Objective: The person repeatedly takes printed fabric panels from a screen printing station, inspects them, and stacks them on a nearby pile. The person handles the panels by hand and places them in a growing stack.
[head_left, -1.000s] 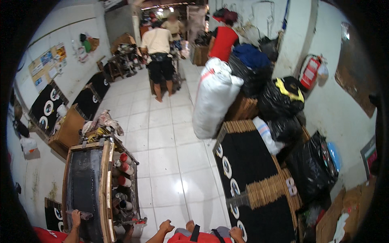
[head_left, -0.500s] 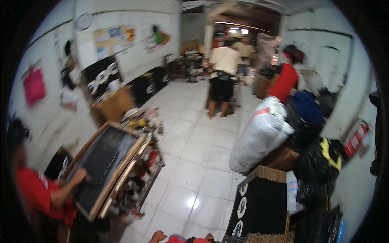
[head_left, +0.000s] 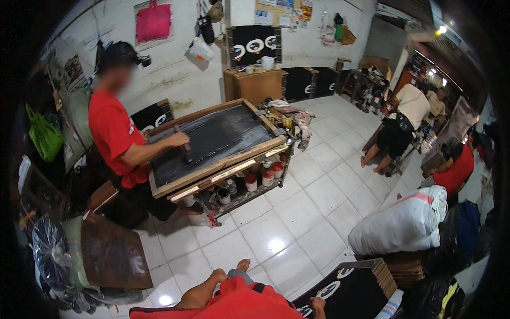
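Note:
My left hand [head_left: 218,276] is at the lower middle, beside my grey-clad leg and my bare foot [head_left: 243,265]. Its fingers look curled in, and I see nothing in them. Further right, my right hand [head_left: 317,304] hangs over the near edge of a stack of black printed panels [head_left: 348,297] with white oval designs. Its fingers are small and partly hidden, so neither their pose nor any touch on the panels is certain. My red shirt [head_left: 241,304] covers much of the lower edge.
Left, a co-worker in red [head_left: 114,125] holds a squeegee [head_left: 183,144] on a wood-framed screen [head_left: 212,135]. Paint pots [head_left: 251,182] stand on the rack beneath. A white sack [head_left: 398,226] lies at right. Two people work at the back right, and another in red [head_left: 458,170] is nearer.
My view has swung left and down, bringing more of my body into the picture. The co-worker's hand, low on the screen before, now grips the squeegee further up the screen.

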`<action>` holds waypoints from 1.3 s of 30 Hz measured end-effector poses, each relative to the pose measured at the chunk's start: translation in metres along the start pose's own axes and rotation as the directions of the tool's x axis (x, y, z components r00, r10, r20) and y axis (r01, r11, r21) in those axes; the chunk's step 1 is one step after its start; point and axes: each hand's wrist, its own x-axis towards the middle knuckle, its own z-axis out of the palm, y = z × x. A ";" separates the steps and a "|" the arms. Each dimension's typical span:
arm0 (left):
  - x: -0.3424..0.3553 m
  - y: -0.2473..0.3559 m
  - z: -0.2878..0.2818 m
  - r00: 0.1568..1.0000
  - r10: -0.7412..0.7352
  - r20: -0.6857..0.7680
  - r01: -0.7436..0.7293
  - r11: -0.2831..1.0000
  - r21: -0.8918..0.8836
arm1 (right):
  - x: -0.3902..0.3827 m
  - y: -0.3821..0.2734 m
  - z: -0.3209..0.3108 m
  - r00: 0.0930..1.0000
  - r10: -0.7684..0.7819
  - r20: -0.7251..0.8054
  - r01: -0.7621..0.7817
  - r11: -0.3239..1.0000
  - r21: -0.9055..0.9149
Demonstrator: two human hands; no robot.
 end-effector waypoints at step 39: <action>0.005 -0.024 0.027 0.986 0.003 -0.164 -0.029 0.988 -0.152 | -0.018 -0.045 0.078 0.823 -0.235 0.517 0.467 0.798 -0.381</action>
